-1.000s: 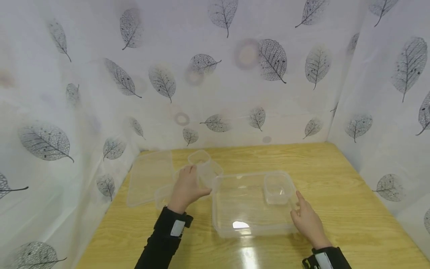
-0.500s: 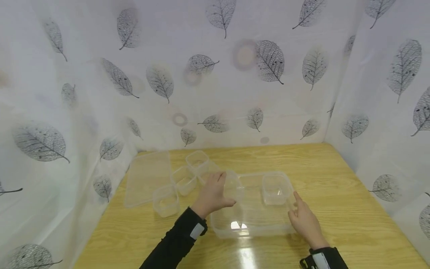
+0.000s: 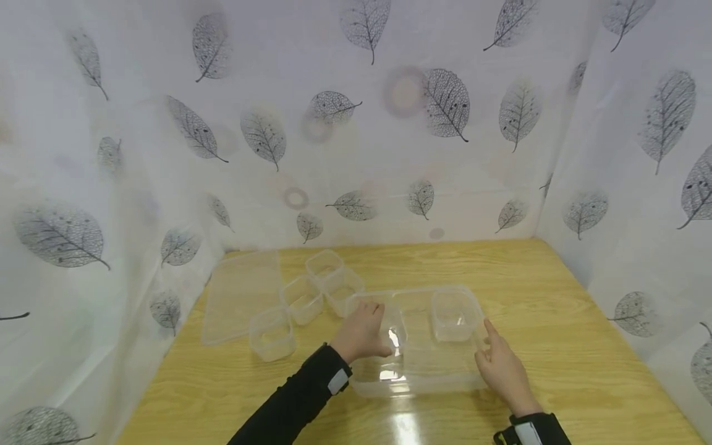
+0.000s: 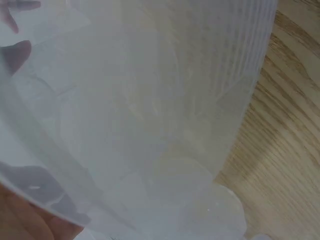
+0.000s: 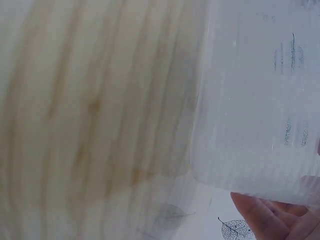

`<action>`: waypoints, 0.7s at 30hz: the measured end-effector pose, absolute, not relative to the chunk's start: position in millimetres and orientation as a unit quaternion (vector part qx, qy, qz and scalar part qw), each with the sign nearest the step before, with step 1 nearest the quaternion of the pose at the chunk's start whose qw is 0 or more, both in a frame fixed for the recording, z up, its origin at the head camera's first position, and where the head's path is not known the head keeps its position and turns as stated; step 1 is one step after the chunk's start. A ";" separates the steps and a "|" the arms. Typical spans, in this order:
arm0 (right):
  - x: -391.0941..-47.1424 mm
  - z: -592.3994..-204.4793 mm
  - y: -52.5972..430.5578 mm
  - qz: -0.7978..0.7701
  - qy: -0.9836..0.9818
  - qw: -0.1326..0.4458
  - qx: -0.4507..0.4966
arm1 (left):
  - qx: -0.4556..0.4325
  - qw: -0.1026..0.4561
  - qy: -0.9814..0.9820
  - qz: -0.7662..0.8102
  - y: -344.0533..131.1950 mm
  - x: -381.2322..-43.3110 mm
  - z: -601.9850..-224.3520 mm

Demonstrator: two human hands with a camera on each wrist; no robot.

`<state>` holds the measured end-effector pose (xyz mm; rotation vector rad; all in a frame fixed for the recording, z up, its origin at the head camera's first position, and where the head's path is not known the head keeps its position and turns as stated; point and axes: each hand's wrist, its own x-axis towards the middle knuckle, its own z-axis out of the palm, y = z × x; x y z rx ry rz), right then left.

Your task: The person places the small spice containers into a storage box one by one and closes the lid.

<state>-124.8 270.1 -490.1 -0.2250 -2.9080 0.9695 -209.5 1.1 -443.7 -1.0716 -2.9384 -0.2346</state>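
The left hand (image 3: pixel 360 334) has fingers partly spread and curved around a small container (image 3: pixel 396 326) at the left end of the large container (image 3: pixel 428 369); transparency obscures its base. The right hand (image 3: pixel 505 374) touches the right wall; whether its fingers grip cannot be determined. The left wrist view crops the left hand.

White leaf-printed sheeting (image 3: pixel 356 157) encloses three sides of a wood-grain table (image 3: pixel 556 346).

no legible text, no labels, no numbers
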 end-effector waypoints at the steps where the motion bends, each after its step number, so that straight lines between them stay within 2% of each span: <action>1: -124.8 -489.9 269.4 0.317 -0.945 0.032 -0.074 | -0.343 0.002 -0.937 -0.067 1.0 -209.0 -445.0; 12: -123.8 -491.6 266.8 0.316 -0.945 0.034 -0.075 | -0.333 -0.046 -0.939 -0.070 0.7 -205.4 -451.4; 21: -123.2 -489.1 267.8 0.313 -0.946 0.038 -0.069 | -0.332 -0.043 -0.942 -0.030 -1.6 -207.9 -437.5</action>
